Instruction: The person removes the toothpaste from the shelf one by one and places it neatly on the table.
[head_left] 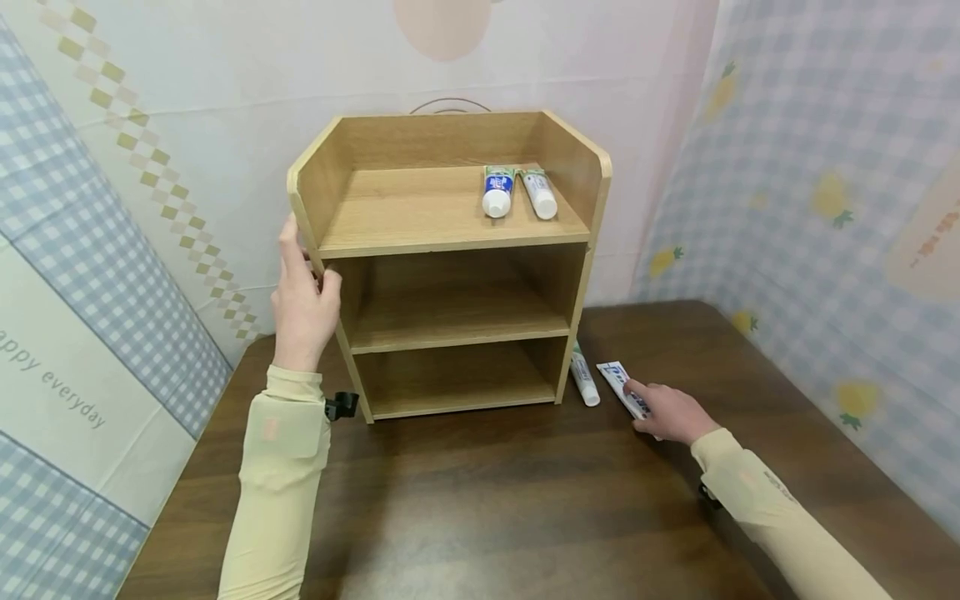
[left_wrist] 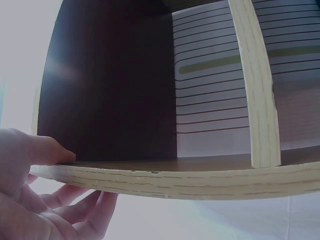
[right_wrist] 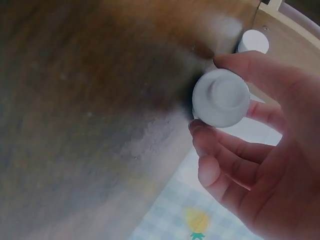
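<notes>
Tube [head_left: 623,389] in the right hand [head_left: 675,412], shelf [head_left: 457,342] off to the left

I have the tube pinched between the thumb and fingers of the right hand, near its white cap [right_wrist: 221,98]. It is low at the bench [head_left: 480,517], right of the shelf; I cannot tell whether it touches the wood. Its long axis slants: flat end away and leftward, cap toward the near side. The right hand is plainly the nearer one. From there the shelf stands leftward and farther off, with the top board [head_left: 412,208] well above, so I judge that any path that way calls for lift before sideways travel.

A second tube [head_left: 586,381] lies between the held one and the shelf, close by the right panel [head_left: 576,168], which hides its far end. To my eye, those two would block a low sweep left. On the top board, a blue tube [head_left: 497,192] and a pale tube [head_left: 540,194] lie side by side toward the right, caps facing front, with bare board to their left.

My left hand [head_left: 303,312] grips the left panel [head_left: 324,179] at its front edge, thumb inside, fingers outside. Patterned cloth [head_left: 810,208] hangs on the right, apart from the right hand.
</notes>
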